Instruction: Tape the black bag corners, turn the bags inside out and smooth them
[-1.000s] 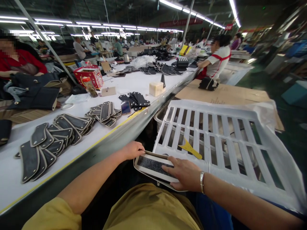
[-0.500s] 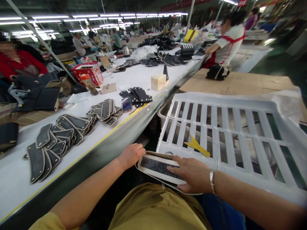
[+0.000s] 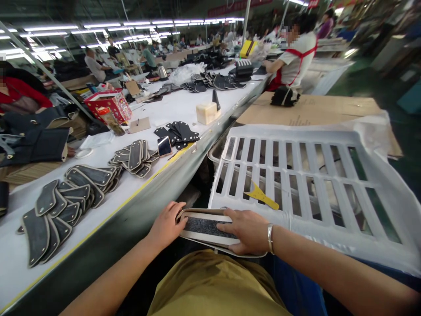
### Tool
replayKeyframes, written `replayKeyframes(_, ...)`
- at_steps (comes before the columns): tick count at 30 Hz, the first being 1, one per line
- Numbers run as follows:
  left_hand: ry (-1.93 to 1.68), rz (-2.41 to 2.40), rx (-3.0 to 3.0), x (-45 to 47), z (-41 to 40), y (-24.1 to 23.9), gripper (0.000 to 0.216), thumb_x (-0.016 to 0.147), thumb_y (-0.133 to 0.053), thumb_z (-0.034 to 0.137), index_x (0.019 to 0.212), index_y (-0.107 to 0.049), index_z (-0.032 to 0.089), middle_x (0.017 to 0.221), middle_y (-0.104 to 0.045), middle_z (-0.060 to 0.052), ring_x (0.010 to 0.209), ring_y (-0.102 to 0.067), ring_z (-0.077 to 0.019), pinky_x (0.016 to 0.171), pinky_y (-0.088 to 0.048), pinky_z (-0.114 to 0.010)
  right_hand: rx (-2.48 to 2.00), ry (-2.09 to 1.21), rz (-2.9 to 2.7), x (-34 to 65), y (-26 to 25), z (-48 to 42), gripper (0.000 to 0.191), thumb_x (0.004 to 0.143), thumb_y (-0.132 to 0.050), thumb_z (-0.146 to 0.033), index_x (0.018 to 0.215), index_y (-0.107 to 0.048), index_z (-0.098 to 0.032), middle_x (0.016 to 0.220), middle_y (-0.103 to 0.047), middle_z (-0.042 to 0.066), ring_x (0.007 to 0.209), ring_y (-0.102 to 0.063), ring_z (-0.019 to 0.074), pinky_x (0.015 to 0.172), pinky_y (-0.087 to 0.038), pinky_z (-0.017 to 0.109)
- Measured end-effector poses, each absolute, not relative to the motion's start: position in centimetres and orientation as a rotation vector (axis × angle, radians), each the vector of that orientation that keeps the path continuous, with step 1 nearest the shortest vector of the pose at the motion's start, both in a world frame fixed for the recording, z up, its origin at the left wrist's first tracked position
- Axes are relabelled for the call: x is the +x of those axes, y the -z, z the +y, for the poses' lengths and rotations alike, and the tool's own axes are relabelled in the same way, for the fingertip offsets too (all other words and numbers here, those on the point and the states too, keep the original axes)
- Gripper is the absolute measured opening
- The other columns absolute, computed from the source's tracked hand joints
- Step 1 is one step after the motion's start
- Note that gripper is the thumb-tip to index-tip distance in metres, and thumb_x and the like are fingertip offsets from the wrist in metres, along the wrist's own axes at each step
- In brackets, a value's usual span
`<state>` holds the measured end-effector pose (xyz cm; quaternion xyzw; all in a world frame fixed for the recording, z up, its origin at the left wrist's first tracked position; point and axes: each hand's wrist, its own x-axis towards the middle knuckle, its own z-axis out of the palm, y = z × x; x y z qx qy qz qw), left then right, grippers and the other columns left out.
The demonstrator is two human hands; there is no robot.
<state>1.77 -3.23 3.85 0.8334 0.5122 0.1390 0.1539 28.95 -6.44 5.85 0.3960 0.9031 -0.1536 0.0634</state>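
Observation:
A flat piece with a cream border and a dark rough centre [image 3: 205, 227] lies across my lap, its far edge against a white slatted crate [image 3: 296, 175]. My left hand [image 3: 165, 226] grips the piece's left end with curled fingers. My right hand [image 3: 247, 230], with a metal bangle at the wrist, lies on its right half, fingers pressed down on the dark centre. A yellow plastic scraper [image 3: 261, 198] rests on the crate's slats just beyond my hands.
A long white worktable [image 3: 184, 107] runs on my left with fanned piles of dark cream-edged pieces [image 3: 62, 206], a phone [image 3: 163, 145], a tan block [image 3: 205, 113] and a red box [image 3: 107, 105]. Other people sit along it. Cardboard [image 3: 315, 107] lies beyond the crate.
My left hand has slid round the left end of the piece and now grips it. The piece has shifted slightly left. The view has turned a little to the right.

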Motion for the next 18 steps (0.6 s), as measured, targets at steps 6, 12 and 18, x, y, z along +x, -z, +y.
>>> replayKeyframes(6,-0.190,0.642,2.923,7.2,-8.8,-3.8,0.019,0.083,-0.055,0.031,0.096,-0.058,0.017,0.095,-0.057,-0.008,0.089,-0.052,-0.0229,0.076,-0.047,-0.038,1.194,0.384,2.763,29.0,-6.0,-7.2,0.055,0.071,-0.056,-0.049,0.122,-0.053,-0.028,0.112,-0.049,0.013,0.083,-0.057,0.0253,0.068,-0.045,0.036)
replayKeyframes(12,-0.253,0.453,2.977,11.0,-9.2,-2.4,0.014,0.084,-0.050,0.013,0.093,-0.060,0.016,0.107,-0.058,-0.010,0.102,-0.053,-0.0246,0.084,-0.047,-0.040,1.220,0.591,2.715,29.3,-6.5,-7.1,0.052,0.070,-0.058,-0.041,0.120,-0.055,-0.028,0.116,-0.050,0.013,0.092,-0.058,0.0286,0.076,-0.047,0.042)
replayKeyframes(18,-0.208,0.589,2.894,10.6,-9.5,-1.9,0.012,0.080,-0.054,0.010,0.088,-0.060,0.015,0.122,-0.056,-0.012,0.108,-0.056,-0.0250,0.090,-0.048,-0.040,1.384,1.978,2.351,31.9,-8.3,-4.3,0.056,0.071,-0.061,-0.025,0.124,-0.046,-0.018,0.126,-0.049,0.011,0.111,-0.052,0.0231,0.091,-0.045,0.035)
